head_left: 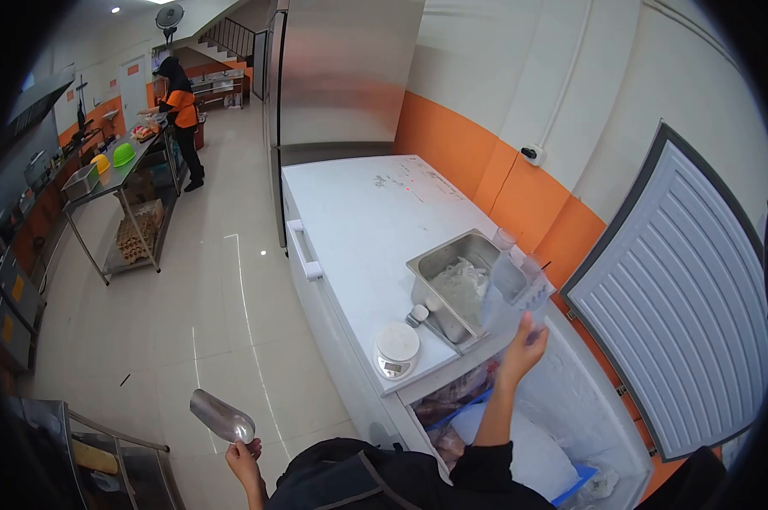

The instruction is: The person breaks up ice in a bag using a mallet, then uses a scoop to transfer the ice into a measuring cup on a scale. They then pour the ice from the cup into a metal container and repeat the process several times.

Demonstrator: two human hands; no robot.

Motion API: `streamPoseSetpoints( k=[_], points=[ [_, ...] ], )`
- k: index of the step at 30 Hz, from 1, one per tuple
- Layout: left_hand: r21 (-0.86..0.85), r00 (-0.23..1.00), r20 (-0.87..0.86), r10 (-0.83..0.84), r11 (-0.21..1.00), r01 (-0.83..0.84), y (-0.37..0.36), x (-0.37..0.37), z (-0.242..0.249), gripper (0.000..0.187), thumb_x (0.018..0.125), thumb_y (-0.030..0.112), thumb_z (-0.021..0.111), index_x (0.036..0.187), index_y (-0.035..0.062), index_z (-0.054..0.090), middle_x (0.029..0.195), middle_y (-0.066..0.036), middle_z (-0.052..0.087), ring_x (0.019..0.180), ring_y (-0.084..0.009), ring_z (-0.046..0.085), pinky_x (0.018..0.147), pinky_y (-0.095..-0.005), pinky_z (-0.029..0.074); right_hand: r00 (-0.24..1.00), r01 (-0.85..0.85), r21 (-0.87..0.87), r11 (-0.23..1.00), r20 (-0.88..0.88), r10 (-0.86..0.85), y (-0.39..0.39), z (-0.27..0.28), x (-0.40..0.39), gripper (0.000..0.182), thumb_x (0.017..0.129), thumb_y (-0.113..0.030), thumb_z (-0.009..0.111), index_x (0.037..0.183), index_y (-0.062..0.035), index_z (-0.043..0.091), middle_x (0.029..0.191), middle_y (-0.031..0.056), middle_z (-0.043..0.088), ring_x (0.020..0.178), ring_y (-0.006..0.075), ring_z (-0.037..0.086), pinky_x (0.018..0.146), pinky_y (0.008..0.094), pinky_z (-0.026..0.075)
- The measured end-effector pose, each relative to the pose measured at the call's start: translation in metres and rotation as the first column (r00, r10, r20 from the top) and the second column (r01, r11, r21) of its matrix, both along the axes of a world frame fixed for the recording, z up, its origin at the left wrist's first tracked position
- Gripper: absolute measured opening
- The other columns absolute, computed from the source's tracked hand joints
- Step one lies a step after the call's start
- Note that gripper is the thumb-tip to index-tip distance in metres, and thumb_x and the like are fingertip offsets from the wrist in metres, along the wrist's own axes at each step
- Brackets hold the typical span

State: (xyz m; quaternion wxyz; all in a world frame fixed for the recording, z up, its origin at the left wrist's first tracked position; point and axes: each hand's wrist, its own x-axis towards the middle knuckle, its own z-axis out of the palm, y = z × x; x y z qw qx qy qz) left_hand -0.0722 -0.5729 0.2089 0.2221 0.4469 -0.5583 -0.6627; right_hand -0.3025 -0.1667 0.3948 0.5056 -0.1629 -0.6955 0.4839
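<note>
One scoop [220, 415] is clasped in the left hand [244, 461]. The right hand [520, 350] grips a clear container [511, 285] near the freezer's [341, 225] edge.

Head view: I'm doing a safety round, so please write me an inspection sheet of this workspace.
Surface: white freezer top, dark marks toward its far end.
Job's things: metal scoop, clear container, steel pan with clear contents.
Clutter: scale and small pot near the pan.
Hands: left hand grips the scoop; right hand holds the clear container.
Cables: dark plug; loose cable, nothing seen.
Surroundings: raised lid; white bag in the freezer; another person in the background.
</note>
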Motion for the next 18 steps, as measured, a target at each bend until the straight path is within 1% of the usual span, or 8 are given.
streamPoseSetpoints(
  k=[2,4,6,8,11,12,15,18],
  points=[
    [-0.006,1.0,0.01,0.0,1.0,0.001,0.0,0.008,0.001,0.026,0.092,0.02,0.037,0.084,-0.0021,0.049,0.072,-0.013,0.063,0.061,-0.015,0.06,0.057,-0.0255,0.049,0.988,-0.152,-0.087,0.985,-0.052,0.148,-0.022,-0.02,0.013,0.033,0.083,-0.031,0.06,0.075,-0.0013,0.048,0.068,0.0032,0.047,0.067,0.0133,0.042,0.064,0.0292,0.038],
    [-0.006,1.0,0.004,-0.013,1.0,0.014,0.001,0.018,0.001,0.027,0.091,0.02,0.037,0.084,-0.0023,0.049,0.072,-0.013,0.063,0.06,-0.0152,0.06,0.057,-0.0258,0.049,0.968,-0.251,-0.105,0.962,-0.027,0.25,-0.051,-0.045,0.014,0.033,0.083,-0.031,0.06,0.073,-0.0022,0.047,0.069,0.0025,0.047,0.068,0.0129,0.042,0.065,0.0285,0.039],
    [-0.011,0.999,0.003,-0.037,0.999,0.037,0.004,0.028,0.001,0.027,0.091,0.02,0.037,0.084,-0.0027,0.049,0.072,-0.013,0.063,0.06,-0.0154,0.06,0.056,-0.0259,0.049,0.94,-0.325,-0.136,0.936,0.064,0.335,-0.069,-0.09,0.0,0.027,0.086,-0.028,0.058,0.078,-0.0035,0.05,0.075,0.0027,0.053,0.069,0.0112,0.046,0.065,0.0254,0.04],
    [-0.025,0.998,0.008,-0.06,0.998,0.06,0.008,0.038,0.001,0.027,0.091,0.02,0.037,0.083,-0.003,0.05,0.071,-0.014,0.063,0.059,-0.0158,0.06,0.055,-0.0258,0.049,0.937,-0.304,-0.094,0.948,0.151,0.316,-0.089,-0.112,-0.007,0.028,0.085,-0.028,0.058,0.076,-0.0028,0.05,0.072,0.0039,0.054,0.067,0.0119,0.047,0.063,0.0268,0.041],
    [-0.041,0.997,0.017,-0.075,0.996,0.076,0.012,0.054,-0.005,0.028,0.091,0.019,0.037,0.08,-0.0033,0.049,0.069,-0.014,0.063,0.056,-0.0162,0.06,0.052,-0.0248,0.049,0.945,-0.304,-0.095,0.948,0.092,0.313,-0.105,-0.126,-0.01,0.037,0.083,-0.034,0.06,0.072,-0.0005,0.047,0.06,0.0076,0.05,0.056,0.0175,0.046,0.057,0.0317,0.041],
    [-0.041,0.995,0.025,-0.1,0.994,0.101,0.013,0.06,-0.009,0.028,0.091,0.021,0.037,0.084,-0.0028,0.05,0.07,-0.013,0.063,0.056,-0.0159,0.06,0.052,-0.0248,0.048,0.939,-0.323,-0.089,0.942,0.091,0.33,-0.104,-0.128,-0.01,0.037,0.083,-0.034,0.059,0.072,-0.0007,0.047,0.06,0.0075,0.051,0.056,0.0174,0.047,0.056,0.0315,0.041],
    [-0.015,0.986,0.022,-0.163,0.986,0.164,0.015,0.075,-0.017,0.028,0.09,0.02,0.038,0.082,-0.0034,0.051,0.07,-0.014,0.063,0.057,-0.0163,0.061,0.052,-0.0249,0.049,0.885,-0.428,-0.132,0.894,0.137,0.444,-0.098,-0.126,-0.004,0.035,0.085,-0.032,0.058,0.073,-0.0011,0.048,0.066,0.007,0.054,0.063,0.0129,0.049,0.059,0.0278,0.041],
    [-0.047,0.973,0.054,-0.225,0.973,0.228,0.025,0.081,-0.012,0.028,0.089,0.019,0.038,0.079,-0.0041,0.051,0.07,-0.015,0.063,0.057,-0.0173,0.061,0.052,-0.0256,0.049,0.865,-0.464,-0.089,0.881,0.17,0.472,-0.09,-0.13,-0.005,0.036,0.084,-0.035,0.058,0.076,-0.0015,0.048,0.061,0.0082,0.052,0.056,0.0188,0.049,0.058,0.032,0.042]
  ],
)
